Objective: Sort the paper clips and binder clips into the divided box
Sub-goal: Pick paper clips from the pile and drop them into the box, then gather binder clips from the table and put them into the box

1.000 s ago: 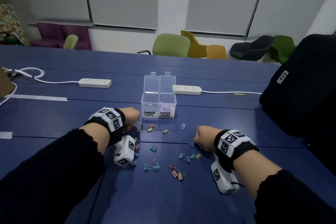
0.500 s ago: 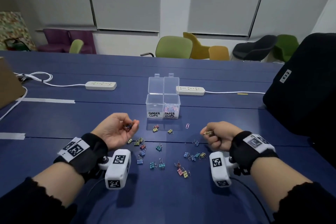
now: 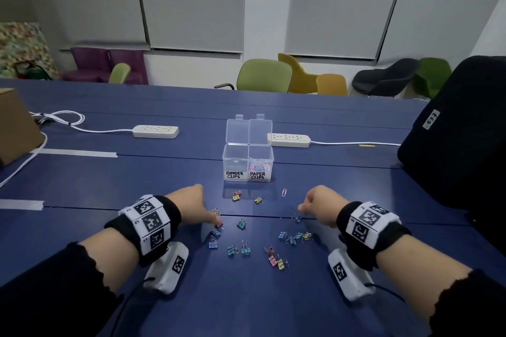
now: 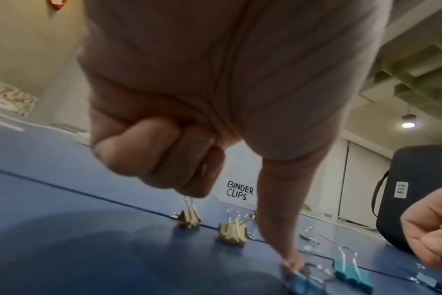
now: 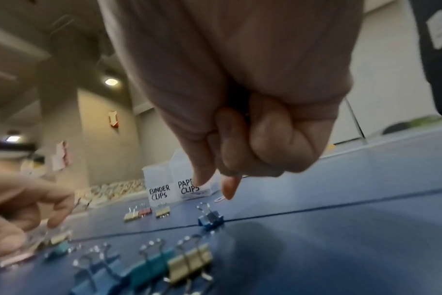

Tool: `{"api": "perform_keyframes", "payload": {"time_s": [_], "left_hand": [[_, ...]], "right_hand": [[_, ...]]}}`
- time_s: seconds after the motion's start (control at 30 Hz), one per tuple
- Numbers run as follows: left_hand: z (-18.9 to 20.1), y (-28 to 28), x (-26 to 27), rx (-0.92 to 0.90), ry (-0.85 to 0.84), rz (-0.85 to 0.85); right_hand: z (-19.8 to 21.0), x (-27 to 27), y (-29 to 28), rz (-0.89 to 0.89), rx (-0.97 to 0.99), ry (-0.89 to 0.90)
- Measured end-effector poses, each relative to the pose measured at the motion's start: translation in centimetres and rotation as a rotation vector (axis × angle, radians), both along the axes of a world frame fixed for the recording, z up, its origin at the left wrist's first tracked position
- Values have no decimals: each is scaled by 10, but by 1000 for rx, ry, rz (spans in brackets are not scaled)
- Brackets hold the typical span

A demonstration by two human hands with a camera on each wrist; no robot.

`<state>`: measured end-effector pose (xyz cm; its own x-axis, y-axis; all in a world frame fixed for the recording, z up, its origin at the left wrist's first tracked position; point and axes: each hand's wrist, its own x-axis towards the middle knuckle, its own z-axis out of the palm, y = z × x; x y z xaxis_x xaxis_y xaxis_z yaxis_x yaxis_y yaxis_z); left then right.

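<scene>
Small binder clips in blue, teal, yellow and pink are lying scattered on the blue table before the clear divided box, lids standing open; a lone pink paper clip is lying near its front right. The left hand is reaching one finger down to a blue binder clip, other fingers curling round clips; the right hand is hovering over the table, fingers curled, its contents impossible to tell.

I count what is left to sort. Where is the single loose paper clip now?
In the head view the paper clip lies on the table, just in front of the box, off its right corner, beyond the right hand.
</scene>
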<state>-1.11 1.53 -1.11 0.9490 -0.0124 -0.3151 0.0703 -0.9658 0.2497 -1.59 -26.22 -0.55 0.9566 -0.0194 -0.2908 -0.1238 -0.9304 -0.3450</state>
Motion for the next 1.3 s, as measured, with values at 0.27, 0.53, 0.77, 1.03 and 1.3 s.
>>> {"api": "perform_keyframes", "payload": {"time_s": [0.27, 0.53, 0.77, 1.03, 1.3], "left_hand": [[8, -3, 0, 46, 180, -10], [6, -1, 8, 188, 203, -130], [-5, 9, 19, -135, 249, 67], [-10, 21, 21, -846, 209, 487], [14, 15, 42, -1357, 232, 584]], "right_hand": [[1, 4, 20, 149, -272, 123], [0, 2, 25, 232, -341, 214], [0, -2, 31, 284, -389, 200], [2, 2, 26, 178, -229, 261], [1, 12, 5, -148, 402, 434]]}}
